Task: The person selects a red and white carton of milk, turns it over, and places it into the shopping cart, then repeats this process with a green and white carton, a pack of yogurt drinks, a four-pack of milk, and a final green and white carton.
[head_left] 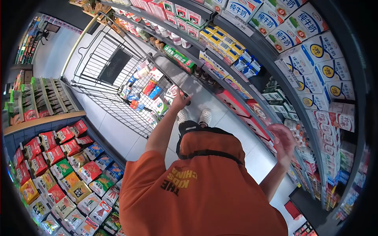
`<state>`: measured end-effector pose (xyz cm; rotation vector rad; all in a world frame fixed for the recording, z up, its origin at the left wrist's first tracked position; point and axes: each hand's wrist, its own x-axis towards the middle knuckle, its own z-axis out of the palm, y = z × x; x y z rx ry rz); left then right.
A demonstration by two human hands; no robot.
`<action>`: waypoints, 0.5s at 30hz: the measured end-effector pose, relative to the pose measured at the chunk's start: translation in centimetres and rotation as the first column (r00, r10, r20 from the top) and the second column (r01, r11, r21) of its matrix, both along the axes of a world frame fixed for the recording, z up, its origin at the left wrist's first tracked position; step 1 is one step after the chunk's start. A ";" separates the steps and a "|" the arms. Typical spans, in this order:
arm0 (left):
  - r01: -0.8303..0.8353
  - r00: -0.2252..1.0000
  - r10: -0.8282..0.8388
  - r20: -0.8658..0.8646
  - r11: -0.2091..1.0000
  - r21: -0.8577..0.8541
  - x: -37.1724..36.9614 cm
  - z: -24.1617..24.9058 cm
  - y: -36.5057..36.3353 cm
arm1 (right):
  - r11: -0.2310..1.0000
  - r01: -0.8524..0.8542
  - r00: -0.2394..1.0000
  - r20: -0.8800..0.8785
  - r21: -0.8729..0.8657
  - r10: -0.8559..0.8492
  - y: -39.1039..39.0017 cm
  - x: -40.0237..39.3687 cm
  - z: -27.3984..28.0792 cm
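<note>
A black wire shopping cart [82, 103] stands ahead of me on the left, with several colourful packages lying inside. My left hand [180, 101] is closed around the end of the cart's handle, close to a white carton with a red print [172, 91]. On the other side, my right hand [282, 142] is raised in front of the lower shelves. Its fingers are loosely bent and apart, and it holds nothing. Behind it stand rows of small bottles [298, 135].
Shelves of milk cartons [310, 19] curve along my right, with yellow boxes [221, 44] lower down. On my left, a display stand [23, 131] carries several bagged snacks [62, 169]. Pale floor tiles [132, 147] run beneath my feet.
</note>
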<state>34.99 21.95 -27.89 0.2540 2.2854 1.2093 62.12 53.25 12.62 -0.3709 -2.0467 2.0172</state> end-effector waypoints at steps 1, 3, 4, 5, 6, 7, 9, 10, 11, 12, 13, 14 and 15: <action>0.065 0.997 -0.070 -0.037 0.991 -0.115 1.1 0.9 -1.0 | 1.000 -0.006 1.000 -0.003 -0.005 0.006 0.0 -0.1 -0.1; 0.185 0.971 -0.226 -0.080 0.919 -0.348 4.4 3.2 -3.3 | 1.000 -0.003 1.000 -0.010 -0.009 0.003 -0.1 -0.1 -0.5; 0.195 0.976 -0.219 -0.013 0.891 -0.409 5.4 3.5 -4.2 | 1.000 0.002 1.000 -0.010 -0.007 -0.002 -0.1 -0.1 -0.7; 0.207 0.977 -0.208 0.051 0.859 -0.468 6.0 3.7 -5.0 | 1.000 0.007 1.000 -0.012 -0.004 -0.007 -0.1 -0.1 -0.9; 0.221 0.975 -0.189 0.114 0.822 -0.525 6.4 4.0 -5.4 | 1.000 0.008 1.000 -0.002 0.001 -0.008 0.0 -0.2 -1.2; 0.230 0.973 -0.204 0.109 0.812 -0.536 6.3 4.1 -5.4 | 1.000 0.008 1.000 0.009 0.007 -0.008 0.1 -0.2 -1.4; 0.245 0.968 -0.230 0.098 0.795 -0.555 5.6 3.9 -5.0 | 1.000 0.004 1.000 0.028 0.008 -0.004 0.3 -0.3 -1.7; 0.230 0.967 -0.254 0.034 0.802 -0.552 5.2 3.0 -4.8 | 1.000 0.002 0.999 0.033 0.005 -0.002 0.5 -0.4 -1.8; 0.258 0.960 -0.273 0.059 0.786 -0.561 5.0 2.4 -4.8 | 1.000 0.000 0.999 0.039 0.003 -0.001 0.7 -0.4 -2.0; 0.287 0.952 -0.293 0.084 0.770 -0.570 4.7 2.7 -4.4 | 1.000 0.001 0.999 0.038 0.004 -0.001 1.0 -0.4 -2.1; 0.318 0.943 -0.314 0.111 0.752 -0.578 4.4 2.9 -4.0 | 1.000 0.002 0.999 0.038 0.004 -0.002 1.2 -0.4 -2.3; 0.330 0.941 -0.306 0.145 0.735 -0.593 4.2 3.1 -3.7 | 1.000 0.003 0.999 0.042 0.001 -0.003 1.4 -0.2 -2.5; 0.343 0.938 -0.296 0.180 0.717 -0.607 4.0 3.4 -3.1 | 1.000 0.007 0.999 0.049 -0.005 -0.007 1.5 -0.1 -2.8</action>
